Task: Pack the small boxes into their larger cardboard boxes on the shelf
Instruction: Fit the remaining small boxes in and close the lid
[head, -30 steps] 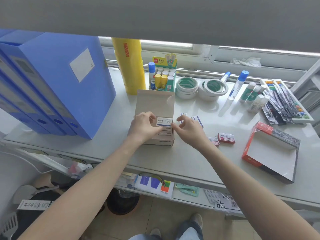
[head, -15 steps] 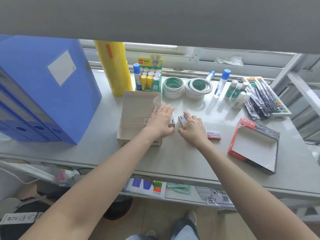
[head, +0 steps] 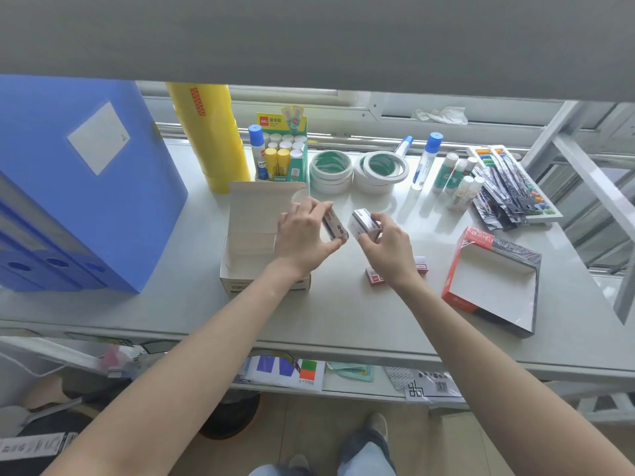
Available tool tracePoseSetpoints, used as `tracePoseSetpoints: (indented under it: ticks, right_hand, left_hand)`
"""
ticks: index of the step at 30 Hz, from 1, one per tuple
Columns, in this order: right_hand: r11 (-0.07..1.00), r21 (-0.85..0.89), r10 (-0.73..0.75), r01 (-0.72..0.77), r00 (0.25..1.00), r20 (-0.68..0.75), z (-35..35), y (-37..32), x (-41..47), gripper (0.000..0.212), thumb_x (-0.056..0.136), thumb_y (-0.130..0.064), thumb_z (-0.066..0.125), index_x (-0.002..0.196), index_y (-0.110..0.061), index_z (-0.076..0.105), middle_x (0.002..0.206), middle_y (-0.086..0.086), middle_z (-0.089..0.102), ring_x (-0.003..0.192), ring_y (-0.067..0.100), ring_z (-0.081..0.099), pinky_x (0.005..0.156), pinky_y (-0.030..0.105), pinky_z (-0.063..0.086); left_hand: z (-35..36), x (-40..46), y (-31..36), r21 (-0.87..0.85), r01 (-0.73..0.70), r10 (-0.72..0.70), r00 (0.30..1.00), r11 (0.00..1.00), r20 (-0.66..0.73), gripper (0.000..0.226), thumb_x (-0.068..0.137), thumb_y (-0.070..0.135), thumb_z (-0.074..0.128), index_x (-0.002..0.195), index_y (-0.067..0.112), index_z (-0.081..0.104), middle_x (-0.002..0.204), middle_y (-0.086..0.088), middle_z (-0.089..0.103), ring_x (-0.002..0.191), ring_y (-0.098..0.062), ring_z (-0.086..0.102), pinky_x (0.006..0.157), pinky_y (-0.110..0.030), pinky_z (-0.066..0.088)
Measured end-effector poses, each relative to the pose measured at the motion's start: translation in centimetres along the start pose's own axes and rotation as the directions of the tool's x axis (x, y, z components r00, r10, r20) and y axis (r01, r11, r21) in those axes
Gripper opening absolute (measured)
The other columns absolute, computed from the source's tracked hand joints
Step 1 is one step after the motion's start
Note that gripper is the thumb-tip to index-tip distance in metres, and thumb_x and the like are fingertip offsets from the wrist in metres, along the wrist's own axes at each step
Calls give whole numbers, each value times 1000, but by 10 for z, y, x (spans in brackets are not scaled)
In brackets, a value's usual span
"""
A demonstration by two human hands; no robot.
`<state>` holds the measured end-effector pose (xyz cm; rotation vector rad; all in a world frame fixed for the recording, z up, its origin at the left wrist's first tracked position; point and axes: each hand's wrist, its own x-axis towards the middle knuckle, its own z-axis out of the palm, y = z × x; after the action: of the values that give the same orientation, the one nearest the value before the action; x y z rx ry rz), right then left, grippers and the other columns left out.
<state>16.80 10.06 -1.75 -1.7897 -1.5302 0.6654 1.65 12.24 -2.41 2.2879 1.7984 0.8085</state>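
**Two small boxes in the air, one open carton waiting**

The shelf (head: pixel 343 304) ran across the middle of the frame, and its biggest neighbour, the blue file boxes (head: pixel 68 187) at the left, stood close beside the open cardboard carton (head: pixel 252 249) at centre. That left little room to come in from the left. The carton's raised lid flap rose behind it, and a hasty hand could have folded it down or shoved the light carton against the files.

At the right, the red tray box (head: pixel 494 280) lay empty, well apart from the carton. A mix-up seemed possible, since the red small boxes (head: pixel 376 277) lying under the right wrist looked as if they belonged there rather than in the carton.

The left hand (head: pixel 305 235) had its fingers closed around a small white box (head: pixel 334 229) just right of the carton's edge. The right hand (head: pixel 385 245) pinched another white box (head: pixel 364 224) by its end, tilted. Such a light pinch might have let it slip onto the shelf. The two boxes were near each other and could have knocked together.

The tape rolls (head: pixel 331 170) and glue sticks (head: pixel 280 156) in the upper middle stood behind, out of the way.
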Motion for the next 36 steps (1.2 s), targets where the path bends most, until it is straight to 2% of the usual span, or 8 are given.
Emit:
tracePoseSetpoints:
  ticks: [3,6,9,13,20,25,29,36]
  right_hand:
    - [986,164,31,-33,999,13,-8,-13,-6,38,83,-17,56,120,-10,50,80,3,63,91,28,64,82,34,45]
    - [931,357,57,-75,997,61,-10,-26,-14,33,82,-18,57,113,-13,48,77,-7,59,85,26,71,85,39,50]
    - [852,502,76,-150,984,164,-11,-35,-20,30,82,-17,54,111,-14,45,87,-2,62,83,24,72,86,40,52]
    - [762,601,91,-239,959,267,-9,-45,-27,25,86,-6,49,109,-12,42,107,17,62,76,25,70,83,38,54]
    - [680,648,107,-343,921,375,-3,-54,-33,27,83,0,48,108,-10,41,112,26,61,82,31,65,84,38,55]
    - [664,659,72,-352,908,412,3,-59,-39,23,87,-3,48,108,-9,43,107,23,61,81,32,65,82,37,57]
    - [635,664,92,-394,893,441,8,-62,-41,13,88,-6,51,96,-13,45,112,28,58,78,31,66,83,38,57]
    - [749,585,87,-312,921,379,10,-61,-45,30,90,-17,54,118,-5,51,102,11,68,84,23,68,76,30,51]
  left_hand:
    - [-15,-9,1,-256,60,-76,996,965,-55,62,71,51,74,121,19,55,116,1,56,88,-14,60,81,-30,48]
    - [-30,-19,2,-575,160,-181,983,802,22,60,70,36,81,120,18,52,119,2,55,79,-4,61,73,-17,52]
    - [-38,-27,-5,-704,236,-220,969,670,115,57,71,28,81,117,25,46,124,3,55,89,-15,66,85,-38,56]
    - [-42,-36,-15,-725,285,-227,957,627,180,56,70,26,80,108,31,39,124,-6,57,99,-24,67,89,-48,54]
    - [-51,-50,-25,-698,319,-192,947,641,256,67,74,23,79,127,22,38,122,-2,56,100,-19,63,85,-29,56]
    - [-54,-55,-37,-635,330,-207,943,699,262,68,72,36,79,131,29,45,119,-9,58,101,-21,65,85,-31,56]
    - [-59,-57,-37,-582,340,-236,939,739,249,63,62,46,82,112,26,48,108,-7,62,94,-23,66,81,-37,57]
    - [-64,-60,-34,-599,361,-298,932,715,206,66,69,29,82,116,16,37,91,9,54,78,-3,59,77,-23,52]
